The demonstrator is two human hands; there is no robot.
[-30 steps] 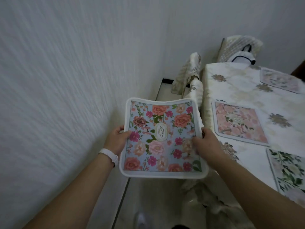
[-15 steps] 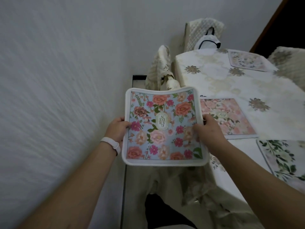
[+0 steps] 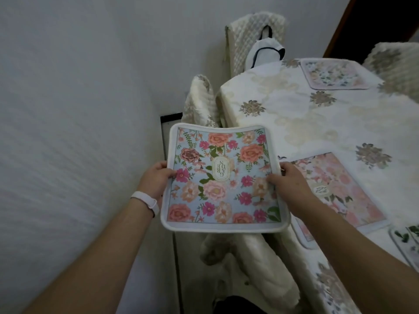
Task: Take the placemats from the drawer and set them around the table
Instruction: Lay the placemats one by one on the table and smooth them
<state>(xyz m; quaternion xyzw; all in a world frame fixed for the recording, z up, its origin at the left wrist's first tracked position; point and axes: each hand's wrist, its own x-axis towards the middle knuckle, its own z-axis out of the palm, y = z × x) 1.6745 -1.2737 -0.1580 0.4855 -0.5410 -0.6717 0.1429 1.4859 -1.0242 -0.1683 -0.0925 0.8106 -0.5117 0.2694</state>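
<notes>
Fingers of the left hand (image 3: 156,177) and the right hand (image 3: 288,184) pinch the side edges of a blue floral placemat with white border (image 3: 223,180) (thumbs on top), holding it in the air beside the cream-clothed table (image 3: 294,114), where a pink floral placemat (image 3: 340,191) lies.

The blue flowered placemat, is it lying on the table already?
No, the blue flowered placemat is held in the air by the left hand and right hand, beside the table.

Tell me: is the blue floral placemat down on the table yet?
No. Blue floral placemat is held off the table, left hand and right hand gripping its sides.
</notes>
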